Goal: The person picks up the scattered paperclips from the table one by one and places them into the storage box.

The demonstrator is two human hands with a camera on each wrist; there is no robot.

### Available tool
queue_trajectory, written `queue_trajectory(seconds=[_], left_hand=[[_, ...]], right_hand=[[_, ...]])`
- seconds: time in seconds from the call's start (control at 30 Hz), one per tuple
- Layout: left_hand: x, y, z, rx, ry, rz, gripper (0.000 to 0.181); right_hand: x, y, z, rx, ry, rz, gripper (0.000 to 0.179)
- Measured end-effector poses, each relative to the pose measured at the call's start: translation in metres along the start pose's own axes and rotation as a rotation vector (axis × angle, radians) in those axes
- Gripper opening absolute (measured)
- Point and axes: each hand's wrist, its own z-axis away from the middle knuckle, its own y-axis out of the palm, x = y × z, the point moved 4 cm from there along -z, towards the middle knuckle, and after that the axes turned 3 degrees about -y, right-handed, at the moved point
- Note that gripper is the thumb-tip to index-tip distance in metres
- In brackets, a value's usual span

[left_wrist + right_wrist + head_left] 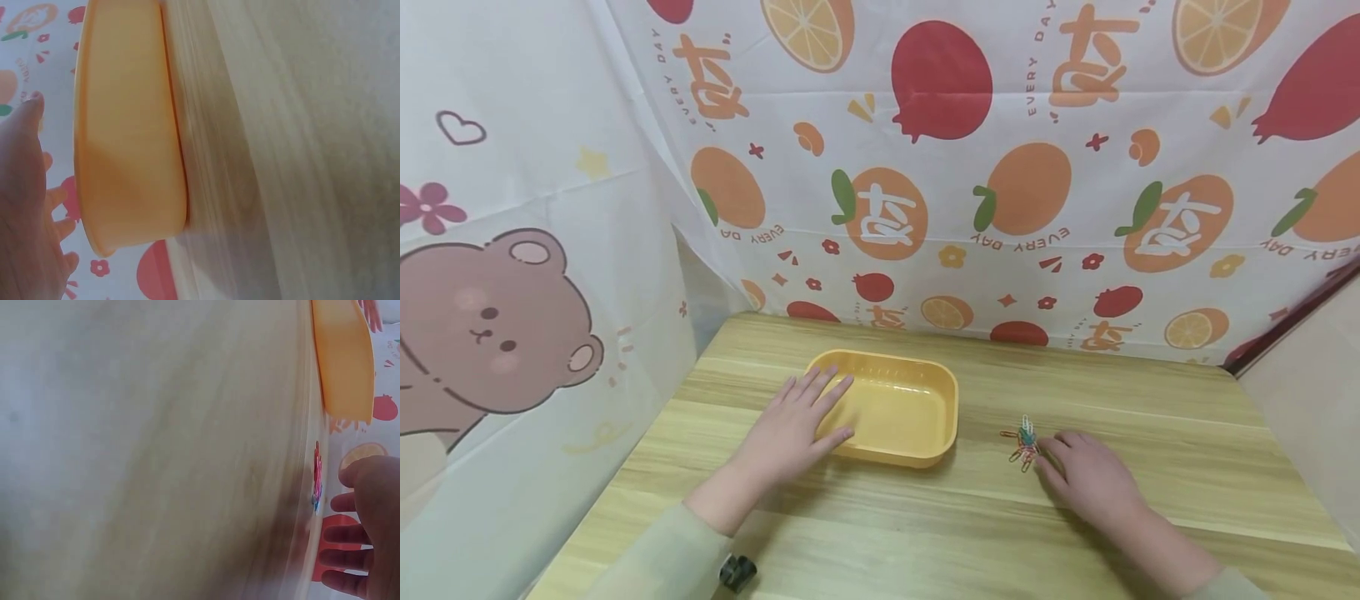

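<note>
A shallow yellow plastic tray (895,412) stands on the wooden table, with nothing lying inside it. Over its left end my left hand (793,425) is spread, fingers straight; whether they touch the rim cannot be told. The left wrist view has the tray's outer wall (128,125) beside that hand (22,187). To the right of the tray lies a small pile of coloured paper clips (1026,442). My right hand (1090,479) is just right of the pile, fingers loosely bent. In the right wrist view its fingers are apart, near the clips (317,475), gripping nothing visible.
The light wooden tabletop (865,533) reaches back to a fruit-printed cloth (955,192). A bear-printed cloth (497,325) hangs on the left. A small black object (737,572) is beside the left sleeve (662,554).
</note>
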Motion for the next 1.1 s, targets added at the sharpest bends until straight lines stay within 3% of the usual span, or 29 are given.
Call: queue_trajectory(seconds=[1.1], left_hand=[[0.008,0.017,-0.011,0.021,0.040,-0.002,0.081]], right_hand=[[0.005,0.011,-0.021,-0.043,-0.076,0.006,0.016]])
